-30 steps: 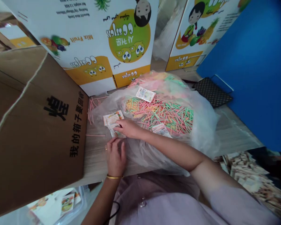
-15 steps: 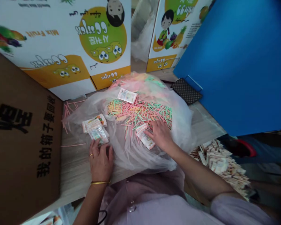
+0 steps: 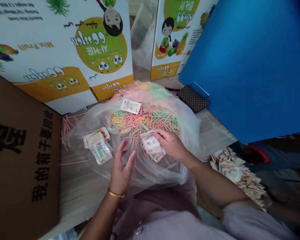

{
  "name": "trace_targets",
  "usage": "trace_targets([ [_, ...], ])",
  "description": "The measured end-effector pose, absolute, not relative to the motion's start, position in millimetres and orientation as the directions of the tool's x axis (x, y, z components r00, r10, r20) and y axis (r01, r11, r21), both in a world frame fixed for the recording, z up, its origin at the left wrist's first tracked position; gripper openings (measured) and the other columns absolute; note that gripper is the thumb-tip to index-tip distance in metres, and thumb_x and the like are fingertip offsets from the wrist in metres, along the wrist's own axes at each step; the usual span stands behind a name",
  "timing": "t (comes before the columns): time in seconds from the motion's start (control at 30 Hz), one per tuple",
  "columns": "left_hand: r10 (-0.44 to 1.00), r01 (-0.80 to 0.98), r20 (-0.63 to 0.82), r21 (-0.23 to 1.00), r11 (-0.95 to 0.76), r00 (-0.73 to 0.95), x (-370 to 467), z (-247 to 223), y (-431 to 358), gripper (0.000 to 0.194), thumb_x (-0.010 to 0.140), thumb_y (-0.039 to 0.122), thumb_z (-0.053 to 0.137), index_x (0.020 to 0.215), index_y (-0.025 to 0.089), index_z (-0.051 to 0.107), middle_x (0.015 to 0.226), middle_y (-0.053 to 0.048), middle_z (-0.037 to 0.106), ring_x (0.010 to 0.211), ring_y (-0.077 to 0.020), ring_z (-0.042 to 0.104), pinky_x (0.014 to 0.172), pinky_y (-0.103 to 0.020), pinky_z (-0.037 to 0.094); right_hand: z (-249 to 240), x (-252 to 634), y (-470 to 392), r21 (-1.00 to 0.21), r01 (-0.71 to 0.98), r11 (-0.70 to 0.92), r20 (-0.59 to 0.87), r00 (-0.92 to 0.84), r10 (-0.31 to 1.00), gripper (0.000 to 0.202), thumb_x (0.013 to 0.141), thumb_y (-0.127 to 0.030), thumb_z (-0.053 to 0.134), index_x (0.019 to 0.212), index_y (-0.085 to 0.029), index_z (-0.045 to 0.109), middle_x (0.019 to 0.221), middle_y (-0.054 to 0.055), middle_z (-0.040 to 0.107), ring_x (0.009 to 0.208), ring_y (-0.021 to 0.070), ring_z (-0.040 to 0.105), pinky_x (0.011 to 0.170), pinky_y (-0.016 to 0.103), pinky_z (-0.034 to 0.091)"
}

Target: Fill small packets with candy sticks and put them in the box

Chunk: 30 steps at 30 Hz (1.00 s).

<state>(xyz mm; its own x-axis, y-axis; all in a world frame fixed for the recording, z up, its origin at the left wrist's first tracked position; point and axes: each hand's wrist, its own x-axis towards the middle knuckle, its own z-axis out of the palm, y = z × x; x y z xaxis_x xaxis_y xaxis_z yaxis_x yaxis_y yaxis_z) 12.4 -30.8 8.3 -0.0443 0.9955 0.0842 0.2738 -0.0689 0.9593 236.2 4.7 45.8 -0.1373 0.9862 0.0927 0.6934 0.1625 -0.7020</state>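
Note:
Between thumb and fingers, my right hand [image 3: 170,144] pinches the top edge of a small printed sachet [image 3: 151,144], tilted up over other sachets [image 3: 158,157] lying on the plastic. My left hand [image 3: 122,166] is raised off the table, fingers apart, holding nothing. Left of it lies a small pile of sachets [image 3: 101,151], the top one with a clear window. Just beyond both hands, many pink, green and yellow candy sticks [image 3: 150,120] lie in an open clear plastic bag [image 3: 190,133]. One more sachet [image 3: 131,106] rests on the bag behind the sticks.
Printed cartons [image 3: 65,50] stand at the back, with a brown box [image 3: 20,160] on the left. A blue panel [image 3: 252,73] rises on the right, a checkered pouch [image 3: 193,98] beside it. Many sachets [image 3: 236,175] are heaped below the table's right side. Loose sticks [image 3: 67,128] lie left.
My right hand has lifted one sachet by its edge from those beneath. My left hand has left the sachet pile, moving right and up with fingers spreading. The view has shifted slightly.

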Motion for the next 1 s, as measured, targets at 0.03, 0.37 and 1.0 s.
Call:
trace_targets([
  [0.03,1.0,0.113,-0.019,0.993,0.021,-0.019,18.9,8.5,-26.8,0.057,0.088,0.048,0.069,0.138,0.023,0.057,0.139,-0.013,0.064,0.127,-0.0264,0.061,0.102,-0.041,0.052,49.6,227.6,7.3,-0.764,0.629,0.142,0.049,-0.163,0.985,0.027,0.104,-0.032,0.048,0.103,-0.02,0.072,0.09,0.002,0.074,0.079,0.0158,0.066,0.07,0.025,0.043],
  [0.37,0.86,-0.306,-0.473,0.861,0.406,-0.192,-3.2,-4.8,-9.4,0.042,0.062,0.053,0.084,0.082,0.022,0.063,0.057,0.009,0.051,0.049,-0.0102,0.044,0.042,-0.022,0.038,17.7,137.9,121.1,-0.495,0.737,0.461,0.126,-0.464,0.877,0.018,0.098,-0.01,0.05,0.093,-0.014,0.067,0.111,0.013,0.069,0.112,0.0227,0.06,0.101,0.034,0.043],
  [1.0,0.882,-0.126,-0.392,0.92,0.371,-0.263,-20.4,-17.2,-0.1,0.023,0.082,0.048,0.067,0.089,0.026,0.064,0.075,-0.001,0.064,0.064,-0.0198,0.06,0.045,-0.032,0.052,8.2,74.1,170.8,-0.527,0.844,0.102,-0.016,-0.13,0.991,0.018,0.088,-0.011,0.05,0.074,-0.022,0.051,0.09,0.005,0.067,0.122,0.0278,0.059,0.102,0.048,0.051],
])
